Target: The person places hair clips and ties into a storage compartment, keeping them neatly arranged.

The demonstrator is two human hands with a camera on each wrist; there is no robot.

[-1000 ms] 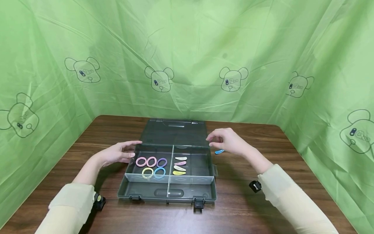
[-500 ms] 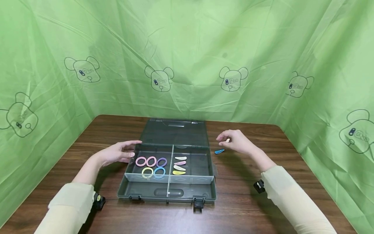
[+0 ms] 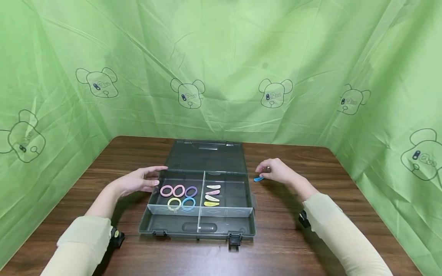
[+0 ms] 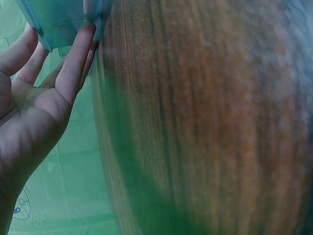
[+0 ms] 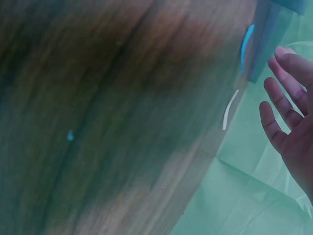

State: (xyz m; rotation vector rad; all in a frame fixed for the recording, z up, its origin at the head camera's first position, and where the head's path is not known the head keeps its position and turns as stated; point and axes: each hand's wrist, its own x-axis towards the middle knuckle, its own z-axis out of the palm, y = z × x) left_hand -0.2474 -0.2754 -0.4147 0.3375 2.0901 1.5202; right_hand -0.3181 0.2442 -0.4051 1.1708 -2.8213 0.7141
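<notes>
A dark translucent divided box (image 3: 172,223) stands on the table with its lid (image 3: 207,157) laid back. My left hand (image 3: 139,181) rests at its left back corner, fairly straight fingers touching the wall, as the left wrist view also shows. Over the table right of the box, my right hand (image 3: 277,171) reaches down close to a blue snap hair clip (image 3: 258,179). In the right wrist view its fingers are parted, and both the blue clip (image 5: 246,46) and a pale clip (image 5: 230,110) lie on the table apart from them. The hand mostly hides the pale clip in the head view.
Several hair ties, among them a purple one (image 3: 191,191), lie in the box's left back compartment. A column of hair clips, with a yellow one (image 3: 211,204) in front, lies right of the divider (image 3: 203,188). A green curtain (image 3: 228,122) hangs behind the table.
My right hand has drawn away from the box's right edge, moving right, then lowered toward the blue hair clip. The left hand and the box have stayed in place.
</notes>
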